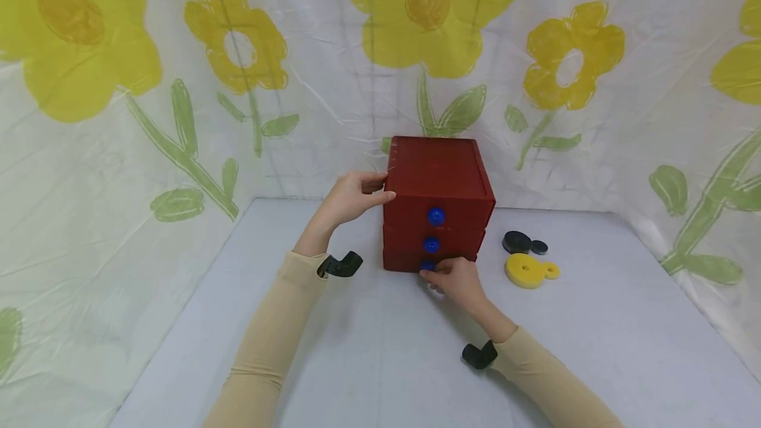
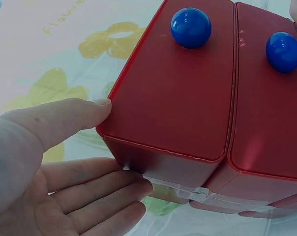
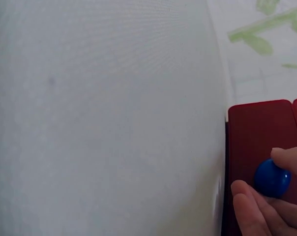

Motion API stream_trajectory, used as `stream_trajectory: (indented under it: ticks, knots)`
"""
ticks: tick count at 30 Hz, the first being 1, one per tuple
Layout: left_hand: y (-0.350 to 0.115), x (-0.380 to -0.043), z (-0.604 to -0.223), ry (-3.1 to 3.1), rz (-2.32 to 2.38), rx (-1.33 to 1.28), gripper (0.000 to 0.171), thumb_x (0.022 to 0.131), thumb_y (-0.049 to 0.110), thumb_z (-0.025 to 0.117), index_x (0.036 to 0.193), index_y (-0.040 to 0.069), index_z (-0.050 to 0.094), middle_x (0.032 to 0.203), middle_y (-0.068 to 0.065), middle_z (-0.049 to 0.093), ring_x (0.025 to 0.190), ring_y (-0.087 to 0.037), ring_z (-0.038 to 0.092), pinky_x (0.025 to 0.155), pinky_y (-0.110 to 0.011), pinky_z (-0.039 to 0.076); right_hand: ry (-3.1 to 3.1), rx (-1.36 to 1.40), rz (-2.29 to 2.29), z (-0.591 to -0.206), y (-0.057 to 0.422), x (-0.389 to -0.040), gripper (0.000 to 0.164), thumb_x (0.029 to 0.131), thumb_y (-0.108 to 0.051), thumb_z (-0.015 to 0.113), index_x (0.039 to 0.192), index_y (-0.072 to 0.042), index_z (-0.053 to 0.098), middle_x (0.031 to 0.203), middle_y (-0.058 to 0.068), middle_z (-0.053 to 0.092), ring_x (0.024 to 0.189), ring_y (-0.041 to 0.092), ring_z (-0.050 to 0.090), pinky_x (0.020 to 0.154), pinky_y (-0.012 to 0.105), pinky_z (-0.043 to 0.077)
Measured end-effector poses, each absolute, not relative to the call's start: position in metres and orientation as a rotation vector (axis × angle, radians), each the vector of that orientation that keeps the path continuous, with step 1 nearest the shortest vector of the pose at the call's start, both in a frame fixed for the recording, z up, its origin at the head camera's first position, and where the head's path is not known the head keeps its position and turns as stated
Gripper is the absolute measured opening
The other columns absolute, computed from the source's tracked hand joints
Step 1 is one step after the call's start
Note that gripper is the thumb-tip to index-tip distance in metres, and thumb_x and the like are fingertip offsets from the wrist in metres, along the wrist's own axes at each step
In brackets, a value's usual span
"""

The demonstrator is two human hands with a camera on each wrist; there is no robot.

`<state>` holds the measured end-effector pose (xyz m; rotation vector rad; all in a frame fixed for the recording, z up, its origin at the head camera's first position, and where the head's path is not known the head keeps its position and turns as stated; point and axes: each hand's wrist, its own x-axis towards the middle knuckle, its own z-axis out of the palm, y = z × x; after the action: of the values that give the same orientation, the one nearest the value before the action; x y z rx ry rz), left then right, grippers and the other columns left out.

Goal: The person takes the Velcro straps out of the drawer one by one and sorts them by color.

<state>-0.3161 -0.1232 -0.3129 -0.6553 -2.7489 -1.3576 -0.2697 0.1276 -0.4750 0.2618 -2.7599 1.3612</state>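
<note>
A red cabinet of three stacked drawers (image 1: pixel 436 167) stands on the table, each drawer front bearing a round blue knob. The left hand (image 1: pixel 357 197) touches its upper left side; in the left wrist view the thumb (image 2: pixel 89 115) meets the top drawer's edge and the fingers lie fairly straight along the side. At the lowest drawer, the right hand (image 1: pixel 460 283) pinches the bottom knob (image 3: pixel 272 178) between thumb and fingers. The top knob (image 1: pixel 436 216) and middle knob (image 1: pixel 431 244) are untouched. All three drawers look closed.
Right of the cabinet lie a black large disc (image 1: pixel 516 242) with a small black disc (image 1: pixel 539 247), and a yellow large disc (image 1: pixel 525 271) with a small yellow ring (image 1: pixel 551 271). A flower-printed white curtain (image 1: pixel 321 84) hangs behind the white table (image 1: pixel 380 362).
</note>
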Motion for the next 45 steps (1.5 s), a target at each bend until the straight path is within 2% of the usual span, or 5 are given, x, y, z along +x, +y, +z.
stream_trajectory:
  ticks: [21, 36, 45]
  knots:
    - [-0.122, -0.316, -0.312, -2.753, -1.353, -0.653, 0.061, 0.087, 0.041, 0.067, 0.138, 0.011, 0.050, 0.138, -0.008, 0.054, 0.122, -0.020, 0.056, 0.098, -0.038, 0.048, -2.751, 0.278, 1.320, -0.472, 0.127, -0.258, 0.026, 0.079, -0.031, 0.077, 0.066, -0.009, 0.073, 0.059, 0.002, 0.066, 0.054, 0.011, 0.054, 0.050, 0.022, 0.043]
    - [-0.123, -0.315, -0.313, -2.770, -1.338, -0.640, 0.062, 0.087, 0.041, 0.066, 0.139, 0.012, 0.050, 0.138, -0.007, 0.053, 0.122, -0.020, 0.055, 0.098, -0.039, 0.048, -2.749, 0.296, 1.363, -0.473, 0.128, -0.242, 0.022, 0.078, -0.029, 0.078, 0.072, -0.009, 0.074, 0.060, -0.001, 0.065, 0.054, 0.010, 0.056, 0.050, 0.022, 0.046]
    - [-0.123, -0.313, -0.310, -2.769, -1.347, -0.644, 0.062, 0.088, 0.040, 0.066, 0.139, 0.011, 0.049, 0.138, -0.008, 0.053, 0.123, -0.021, 0.055, 0.098, -0.040, 0.048, -2.750, 0.402, 1.305, -0.469, 0.131, -0.230, 0.022, 0.078, -0.030, 0.078, 0.071, -0.010, 0.074, 0.058, -0.002, 0.066, 0.052, 0.007, 0.055, 0.050, 0.021, 0.046]
